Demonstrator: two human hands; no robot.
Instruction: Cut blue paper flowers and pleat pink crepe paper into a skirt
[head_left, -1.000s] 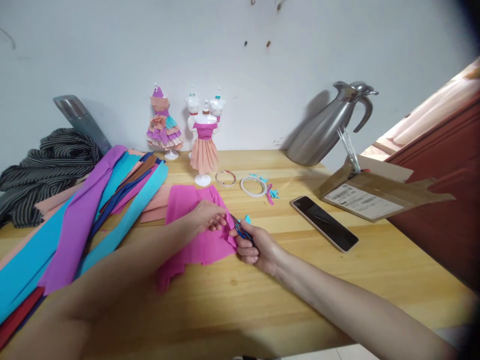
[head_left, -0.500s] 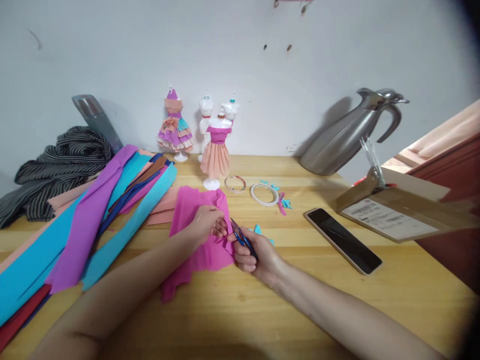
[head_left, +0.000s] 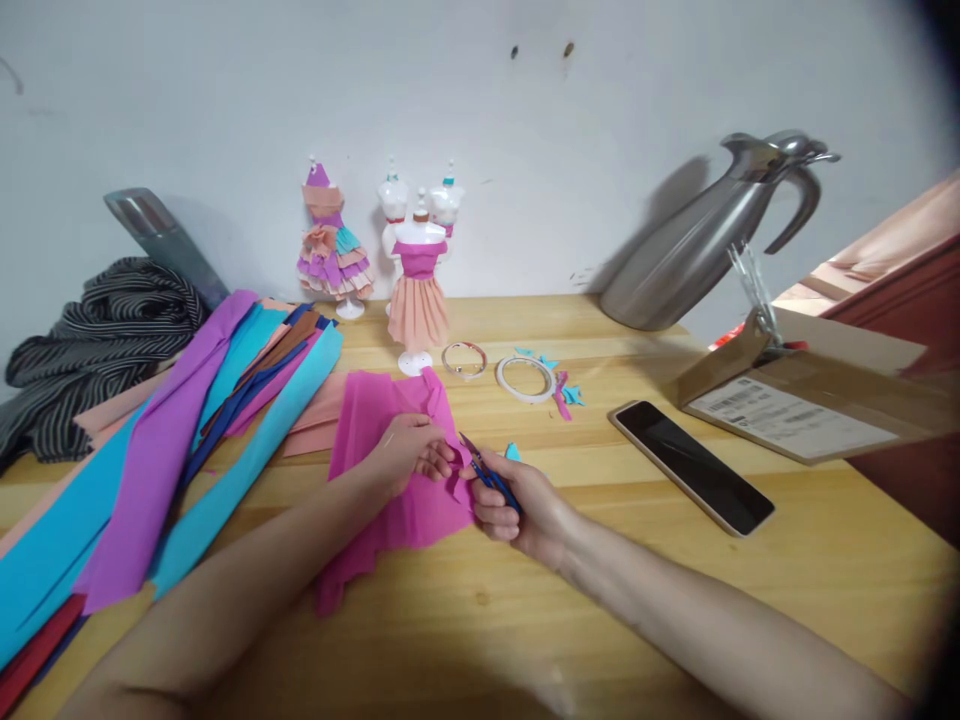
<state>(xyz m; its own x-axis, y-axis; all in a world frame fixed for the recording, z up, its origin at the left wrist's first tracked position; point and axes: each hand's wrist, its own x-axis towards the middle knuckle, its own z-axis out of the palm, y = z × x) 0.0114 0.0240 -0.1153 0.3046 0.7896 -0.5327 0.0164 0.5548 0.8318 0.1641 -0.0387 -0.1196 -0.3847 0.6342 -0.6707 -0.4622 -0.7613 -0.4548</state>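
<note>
My left hand (head_left: 417,450) pinches a small strip at the edge of the pink crepe paper (head_left: 375,410), which lies wrinkled on the wooden table. In my right hand (head_left: 517,505) is a pair of blue thread snips (head_left: 491,478), fingers wrapped round the handles. The blades point up and left, close beside the pinched strip; whether they touch it I cannot tell. Just behind the paper stands a small white dress form (head_left: 417,290) in a pink top and pleated peach skirt.
Colored crepe strips (head_left: 142,480) cover the left side. More small dress forms (head_left: 335,240) stand by the wall. Rolls of tape (head_left: 526,380), blue scraps (head_left: 571,395), a phone (head_left: 691,467), a cardboard box (head_left: 810,400) and a steel jug (head_left: 697,250) are behind and right.
The view has shifted slightly. A pink strip now shows more plainly between my left fingers and the snips. Both hands stay close together over the paper's right edge.
</note>
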